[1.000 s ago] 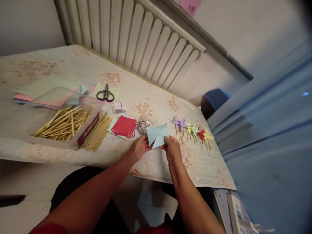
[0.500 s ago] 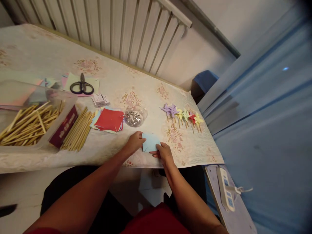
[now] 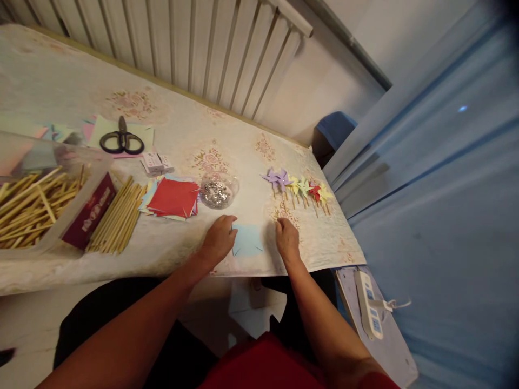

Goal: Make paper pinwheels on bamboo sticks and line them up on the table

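A light blue paper square with short slits at its corners lies near the table's front edge. My left hand is at its left side, thumb and forefinger closed on that edge. Off the paper to the right, my right hand has its fingers curled together, with nothing visible in them. Left of the paper stands a clear round tub of small shiny pieces. Beside the tub is a stack of coloured paper squares, a red one on top.
Small paper pinwheels on sticks lie in a row at the right. To the left are a bundle of sticks, a plastic box of more sticks, small boxes and scissors. A power strip lies below right.
My right hand has let go of the blue paper square and moved right. The paper now lies flatter on the table. My left hand stays at its left edge. The view has shifted slightly.
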Tool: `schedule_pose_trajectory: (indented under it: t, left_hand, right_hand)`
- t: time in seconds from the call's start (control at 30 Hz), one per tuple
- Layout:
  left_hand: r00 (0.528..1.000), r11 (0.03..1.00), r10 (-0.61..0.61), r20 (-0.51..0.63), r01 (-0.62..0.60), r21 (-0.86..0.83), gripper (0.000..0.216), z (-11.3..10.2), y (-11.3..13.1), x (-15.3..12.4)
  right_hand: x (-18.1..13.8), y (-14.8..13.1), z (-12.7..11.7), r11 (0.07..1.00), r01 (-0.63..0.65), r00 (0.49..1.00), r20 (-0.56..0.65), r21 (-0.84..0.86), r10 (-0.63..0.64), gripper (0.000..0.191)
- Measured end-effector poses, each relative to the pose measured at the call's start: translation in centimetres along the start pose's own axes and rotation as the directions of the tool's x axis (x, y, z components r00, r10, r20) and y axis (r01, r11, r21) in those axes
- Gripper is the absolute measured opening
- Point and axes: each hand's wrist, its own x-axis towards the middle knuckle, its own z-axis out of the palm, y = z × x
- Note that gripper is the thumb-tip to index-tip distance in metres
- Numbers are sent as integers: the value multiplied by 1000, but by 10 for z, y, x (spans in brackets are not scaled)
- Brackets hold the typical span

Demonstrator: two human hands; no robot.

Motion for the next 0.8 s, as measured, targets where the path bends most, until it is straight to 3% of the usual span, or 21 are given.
schedule_pose_trajectory:
  t: [0.07,0.13,0.23,0.4,0.6,0.8]
  left_hand:
    - [985,983,170,7,-170,74,26,-3,5,-7]
    - [946,941,306,102,-317,120,26,-1,10,-15]
    - [875,879,396,277,-449,162,27,9,12,-30]
    - [867,851,342,363,-450,271,42,22,5,-50]
    - [852,825,301,427,-458,332,45,22,2,-53]
    - [863,812,332,380,-466,351,46,24,-2,-58]
  right_hand:
    - [20,-10,14,999,54,998,-24,-7,-54,28]
    - [34,-20,35,995,89,996,35,-51,-87,34]
    - [38,-30,72,986,147,986,94,-82,-139,37]
    - [20,-26,106,901,354,929,208,-249,-308,37]
    - [25,-23,103,861,412,900,282,-299,-333,41]
    - [37,-20,105,848,440,886,298,-296,-356,42]
